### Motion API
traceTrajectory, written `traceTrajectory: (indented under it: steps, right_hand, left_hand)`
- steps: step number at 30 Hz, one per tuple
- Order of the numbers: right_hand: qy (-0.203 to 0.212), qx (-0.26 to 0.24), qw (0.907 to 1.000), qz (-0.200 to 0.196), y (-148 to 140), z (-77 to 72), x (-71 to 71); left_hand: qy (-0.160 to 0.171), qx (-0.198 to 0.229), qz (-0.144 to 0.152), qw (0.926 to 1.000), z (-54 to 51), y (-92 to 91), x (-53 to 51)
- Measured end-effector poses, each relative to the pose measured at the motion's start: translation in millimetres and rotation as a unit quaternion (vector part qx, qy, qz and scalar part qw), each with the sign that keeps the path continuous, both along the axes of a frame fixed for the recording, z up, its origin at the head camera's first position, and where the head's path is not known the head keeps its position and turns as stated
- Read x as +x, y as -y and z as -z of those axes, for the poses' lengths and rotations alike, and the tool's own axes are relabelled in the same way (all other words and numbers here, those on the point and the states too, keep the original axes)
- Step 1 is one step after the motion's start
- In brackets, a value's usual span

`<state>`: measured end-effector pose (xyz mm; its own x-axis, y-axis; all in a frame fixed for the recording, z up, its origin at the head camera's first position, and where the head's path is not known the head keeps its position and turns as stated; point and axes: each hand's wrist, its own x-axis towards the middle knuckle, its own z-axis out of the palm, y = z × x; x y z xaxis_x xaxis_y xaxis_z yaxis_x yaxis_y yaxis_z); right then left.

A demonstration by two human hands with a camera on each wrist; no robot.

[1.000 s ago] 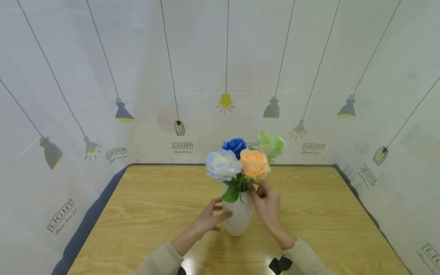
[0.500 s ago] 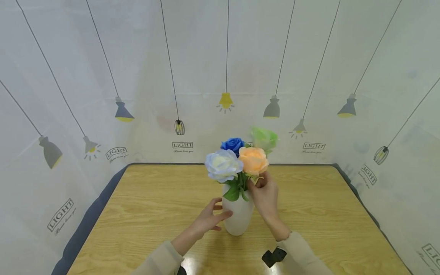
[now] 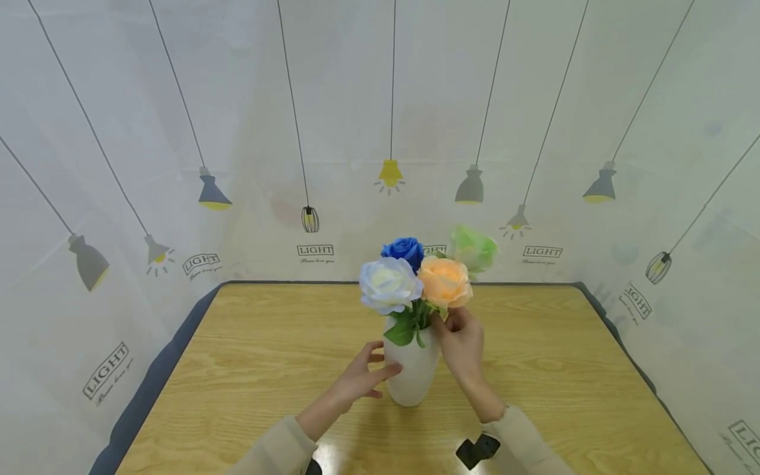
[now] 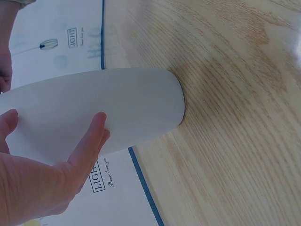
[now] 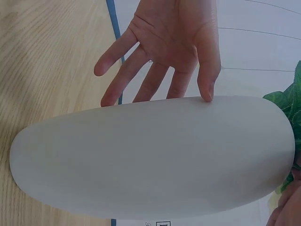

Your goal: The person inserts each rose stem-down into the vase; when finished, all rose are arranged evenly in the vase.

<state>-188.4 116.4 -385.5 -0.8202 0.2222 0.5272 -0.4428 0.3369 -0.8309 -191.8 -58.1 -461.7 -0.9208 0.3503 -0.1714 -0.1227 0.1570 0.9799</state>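
A white vase (image 3: 412, 369) stands upright on the wooden table, holding a pale blue rose (image 3: 390, 285), a deep blue rose (image 3: 404, 254), a peach rose (image 3: 445, 282) and a light green rose (image 3: 474, 249). My left hand (image 3: 356, 379) loosely holds the vase from its left side. In the right wrist view, its thumb touches the vase wall and several spread fingers (image 5: 124, 75) reach behind it. My right hand (image 3: 464, 343) pinches a rose stem at the right of the vase's mouth; its fingertips are partly hidden and I cannot tell which rose that stem bears. Green leaves (image 3: 402, 330) hang over the rim.
The wooden table (image 3: 255, 343) has a dark blue edge. Behind and beside it hangs a pale cloth (image 3: 332, 132) printed with lamps and lettering. A small black device (image 3: 477, 450) sits at my right wrist.
My right hand shifts slightly left, then back right. The green rose swings left and then right, now blurred; the peach and pale blue roses nudge right. The left hand stays on the vase.
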Motion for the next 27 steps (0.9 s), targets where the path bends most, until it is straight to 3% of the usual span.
traceTrajectory:
  steps: [5, 12, 15, 21, 27]
  right_hand:
    - [0.039, 0.004, 0.9991, -0.018, -1, 0.1, 3.4]
    - [0.089, 0.005, 0.9950, -0.045, -13, 23.9, -10.9]
    - [0.102, 0.016, 0.9934, -0.052, -15, 25.4, -13.6]
    - [0.133, 0.008, 0.9889, -0.067, -20, 20.3, -12.6]
    - [0.096, -0.026, 0.9931, -0.062, -14, 0.0, -0.1]
  left_hand:
    - [-0.004, -0.003, -0.003, 1.0000, 0.8, -0.4, -0.6]
    - [-0.002, -0.007, -0.006, 1.0000, 1.3, -1.3, -0.4]
    - [-0.001, -0.008, -0.004, 1.0000, 0.8, -1.1, -0.3]
    - [0.003, -0.008, -0.003, 1.0000, 0.3, -0.4, -0.1]
    - [0.002, -0.009, -0.003, 1.0000, 1.8, -1.0, -1.4]
